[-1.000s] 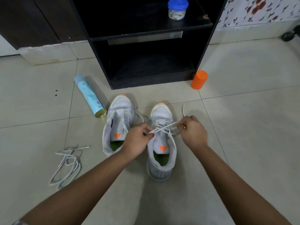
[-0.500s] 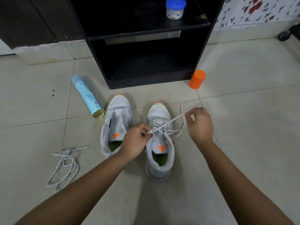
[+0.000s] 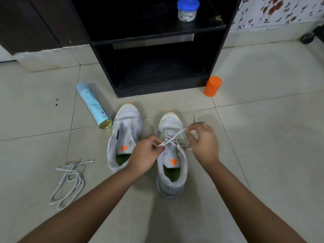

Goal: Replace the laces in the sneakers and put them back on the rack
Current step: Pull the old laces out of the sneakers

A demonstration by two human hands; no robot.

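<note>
Two white sneakers with orange tongue marks stand side by side on the tiled floor, toes toward the rack. The left sneaker (image 3: 125, 135) has no lace in it. The right sneaker (image 3: 171, 155) is partly laced with a white lace (image 3: 175, 137). My left hand (image 3: 145, 154) pinches one part of that lace over the tongue. My right hand (image 3: 204, 142) grips the other part just right of the toe, and the lace runs taut between the hands. A loose pale lace (image 3: 70, 181) lies coiled on the floor at the left.
The black shoe rack (image 3: 157, 50) stands straight ahead, its lower shelf holding nothing and a blue-lidded jar (image 3: 187, 9) on the upper shelf. A light blue spray can (image 3: 93, 105) lies left of the sneakers. An orange cylinder (image 3: 212, 86) stands by the rack's right foot.
My right hand, which had drawn the lace out to the right, has come back in toward the sneaker's toe. My left hand keeps its pinch in place.
</note>
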